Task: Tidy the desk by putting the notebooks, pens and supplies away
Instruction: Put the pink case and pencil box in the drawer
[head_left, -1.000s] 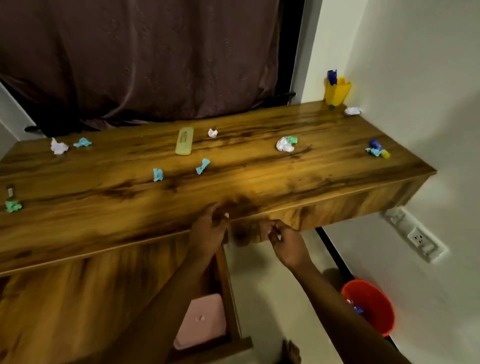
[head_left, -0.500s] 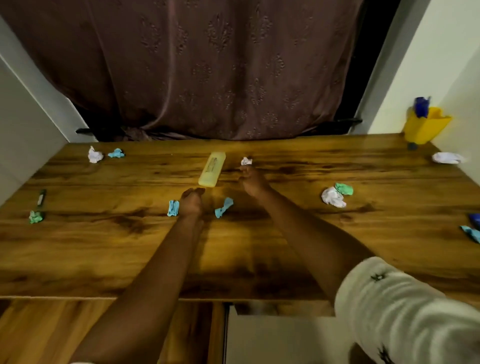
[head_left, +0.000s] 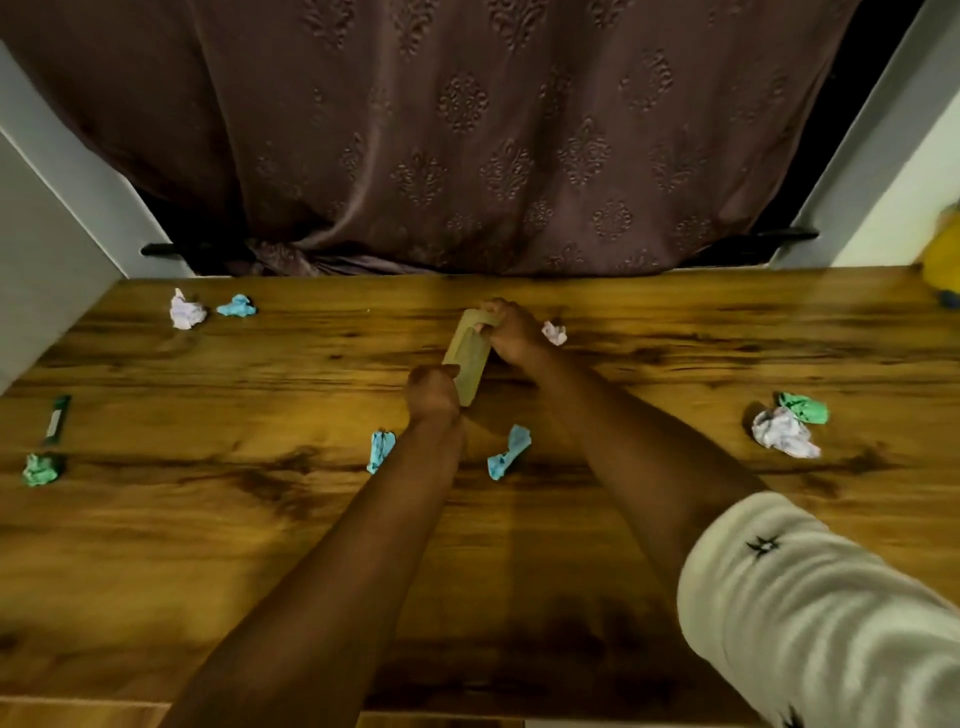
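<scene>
One head-worn view — looking forward and steeply down over the bench's near edge, toward the curtain behind its far edge.

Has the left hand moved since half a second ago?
Yes. The left hand moved away from the person: it was beside the blue paper scrap, now it is beyond it, gripping the near end of the yellow case.

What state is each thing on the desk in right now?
Yellow case: held at both ends
Left hand: curled round its near end
Right hand: curled round its far end
Green marker: lying flat, untouched, left side
Paper scraps: crumpled, scattered on the desk
Curtain: drawn shut
</scene>
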